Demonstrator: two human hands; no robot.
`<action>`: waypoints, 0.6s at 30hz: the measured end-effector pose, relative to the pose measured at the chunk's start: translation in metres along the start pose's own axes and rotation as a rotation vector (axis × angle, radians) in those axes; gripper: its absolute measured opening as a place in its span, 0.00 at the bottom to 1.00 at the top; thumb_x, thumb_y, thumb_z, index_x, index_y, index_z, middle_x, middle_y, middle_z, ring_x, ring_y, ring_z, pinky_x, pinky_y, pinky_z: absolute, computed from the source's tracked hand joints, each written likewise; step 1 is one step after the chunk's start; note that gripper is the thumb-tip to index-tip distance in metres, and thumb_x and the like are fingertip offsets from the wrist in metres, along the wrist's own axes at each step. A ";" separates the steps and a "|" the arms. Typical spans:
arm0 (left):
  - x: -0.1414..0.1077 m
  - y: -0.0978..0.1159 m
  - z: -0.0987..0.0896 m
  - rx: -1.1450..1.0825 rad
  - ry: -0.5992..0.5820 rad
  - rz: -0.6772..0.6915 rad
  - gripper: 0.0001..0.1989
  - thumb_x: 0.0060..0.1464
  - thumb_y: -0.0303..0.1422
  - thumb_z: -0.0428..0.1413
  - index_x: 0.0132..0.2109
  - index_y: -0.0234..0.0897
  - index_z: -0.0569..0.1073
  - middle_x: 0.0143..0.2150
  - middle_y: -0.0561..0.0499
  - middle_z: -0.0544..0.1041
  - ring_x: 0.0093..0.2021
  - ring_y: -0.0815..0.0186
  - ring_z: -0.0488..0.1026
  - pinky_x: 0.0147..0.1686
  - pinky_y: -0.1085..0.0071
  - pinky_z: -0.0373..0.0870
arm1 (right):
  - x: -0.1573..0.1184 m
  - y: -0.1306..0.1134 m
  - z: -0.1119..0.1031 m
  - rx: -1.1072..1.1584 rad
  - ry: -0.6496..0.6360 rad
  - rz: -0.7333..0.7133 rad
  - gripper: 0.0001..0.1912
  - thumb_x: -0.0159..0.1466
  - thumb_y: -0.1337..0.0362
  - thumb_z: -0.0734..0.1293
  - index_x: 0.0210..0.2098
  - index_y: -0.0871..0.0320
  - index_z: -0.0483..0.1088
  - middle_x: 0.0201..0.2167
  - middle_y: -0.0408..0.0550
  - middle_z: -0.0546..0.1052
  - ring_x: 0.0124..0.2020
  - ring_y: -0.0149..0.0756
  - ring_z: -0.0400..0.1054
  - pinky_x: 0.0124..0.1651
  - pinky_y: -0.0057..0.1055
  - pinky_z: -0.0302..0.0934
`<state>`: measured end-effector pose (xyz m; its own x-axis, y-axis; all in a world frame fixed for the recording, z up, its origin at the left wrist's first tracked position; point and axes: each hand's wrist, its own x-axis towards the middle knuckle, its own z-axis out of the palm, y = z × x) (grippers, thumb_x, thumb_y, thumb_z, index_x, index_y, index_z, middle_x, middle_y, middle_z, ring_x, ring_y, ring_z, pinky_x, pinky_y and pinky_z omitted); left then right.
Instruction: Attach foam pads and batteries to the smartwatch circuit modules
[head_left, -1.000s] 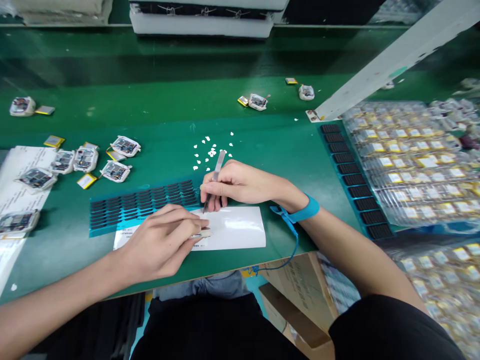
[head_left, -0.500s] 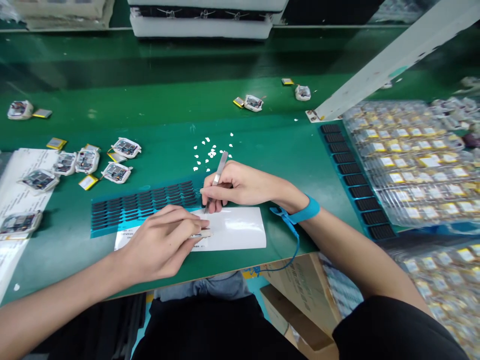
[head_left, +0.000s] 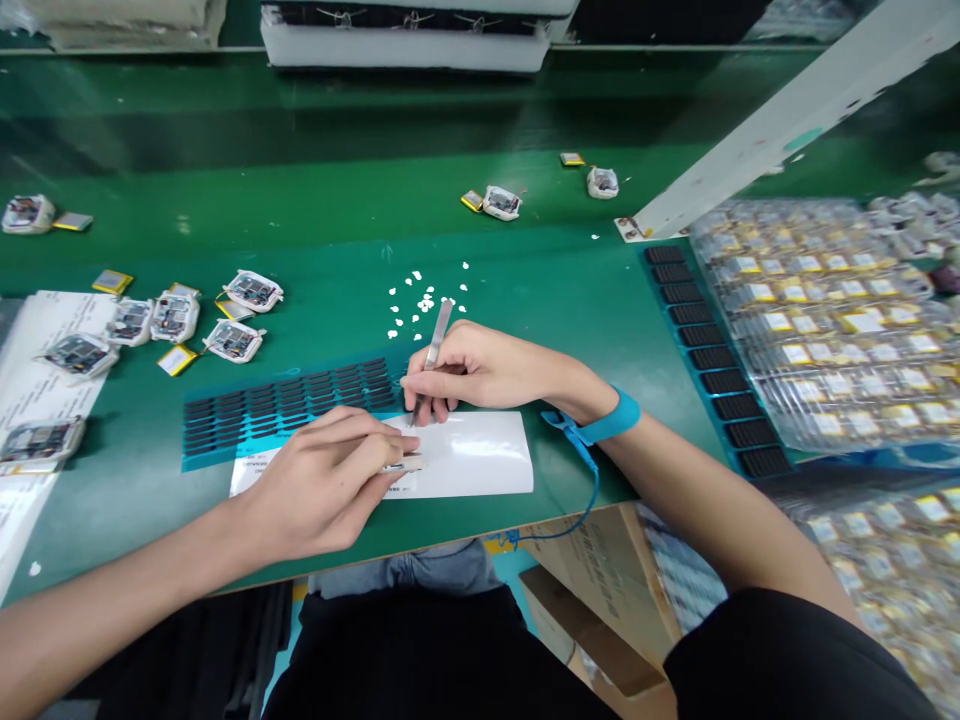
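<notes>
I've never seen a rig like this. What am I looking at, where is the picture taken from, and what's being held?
This is a single view from a camera worn on a person's head, looking down at their own bare hands; there is no machine. The right hand pinches steel tweezers above a white sheet, and a blue strap circles that wrist. The left hand holds a small pale object, too hidden to identify. On the green workbench lie a teal sheet of black pads and white-wrapped circuit boards.

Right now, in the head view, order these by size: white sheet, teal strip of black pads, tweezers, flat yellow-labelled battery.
1. White sheet and teal strip of black pads: they look alike, so I won't rank them.
2. Tweezers
3. Flat yellow-labelled battery
</notes>
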<state>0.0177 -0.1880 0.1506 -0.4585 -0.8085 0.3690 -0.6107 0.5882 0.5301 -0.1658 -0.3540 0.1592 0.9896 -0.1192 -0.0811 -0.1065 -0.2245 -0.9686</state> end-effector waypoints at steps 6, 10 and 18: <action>0.000 -0.002 0.000 -0.003 0.013 -0.004 0.10 0.62 0.23 0.52 0.48 0.35 0.73 0.46 0.43 0.83 0.45 0.57 0.80 0.44 0.61 0.76 | 0.002 0.002 0.002 0.151 -0.001 -0.036 0.20 0.71 0.54 0.64 0.35 0.65 0.76 0.28 0.44 0.77 0.26 0.23 0.72 0.31 0.20 0.70; -0.004 -0.001 -0.001 -0.051 0.045 0.041 0.11 0.60 0.20 0.54 0.48 0.36 0.72 0.47 0.43 0.82 0.49 0.56 0.80 0.48 0.57 0.76 | 0.001 0.000 0.002 0.280 0.100 -0.084 0.21 0.71 0.51 0.63 0.35 0.65 0.72 0.27 0.47 0.79 0.28 0.27 0.75 0.33 0.22 0.71; 0.010 0.008 -0.019 -0.657 0.265 -0.511 0.06 0.59 0.25 0.60 0.42 0.37 0.72 0.34 0.55 0.77 0.28 0.71 0.78 0.28 0.77 0.77 | 0.001 -0.017 0.026 0.412 0.602 -0.284 0.14 0.72 0.53 0.62 0.37 0.58 0.62 0.27 0.41 0.79 0.24 0.24 0.74 0.26 0.19 0.69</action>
<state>0.0209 -0.1916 0.1727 -0.0153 -0.9960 0.0880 -0.1675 0.0893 0.9818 -0.1606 -0.3256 0.1693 0.7381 -0.6412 0.2100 0.3040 0.0382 -0.9519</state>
